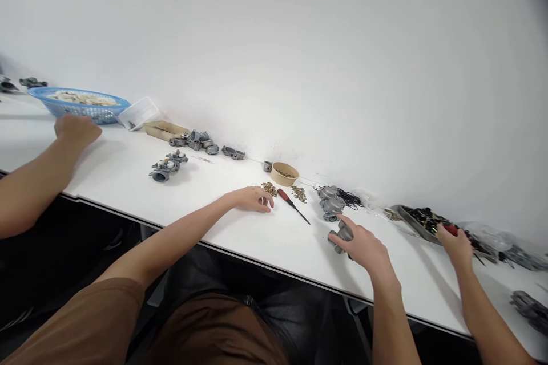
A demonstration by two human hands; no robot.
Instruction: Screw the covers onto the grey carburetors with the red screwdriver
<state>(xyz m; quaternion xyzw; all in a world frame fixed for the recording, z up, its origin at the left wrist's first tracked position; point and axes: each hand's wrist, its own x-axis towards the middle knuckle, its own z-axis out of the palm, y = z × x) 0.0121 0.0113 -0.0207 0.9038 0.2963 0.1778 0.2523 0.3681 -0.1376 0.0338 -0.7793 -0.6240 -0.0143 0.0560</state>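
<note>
My left hand (252, 199) rests over the white table (274, 245) with its fingers apart and curved, holding nothing. Just past its fingertips lie small piles of brass screws (269, 188) and a red-handled screwdriver (287, 198). My right hand (362, 242) is wrapped over a grey metal part (342, 235), thumb on the near left side; the palm hides much of that part. Right behind it stand more grey metal parts (331, 202). A round paper bowl (285, 174) with screws in it sits behind the screw piles.
At the left, a person's hand (78, 130) is near a blue basket (85, 107). At the right, another person's hand (457, 245) holds a red-handled tool by a metal tray (422, 227). Grey parts (166, 166) and a tan tray (165, 130) lie left.
</note>
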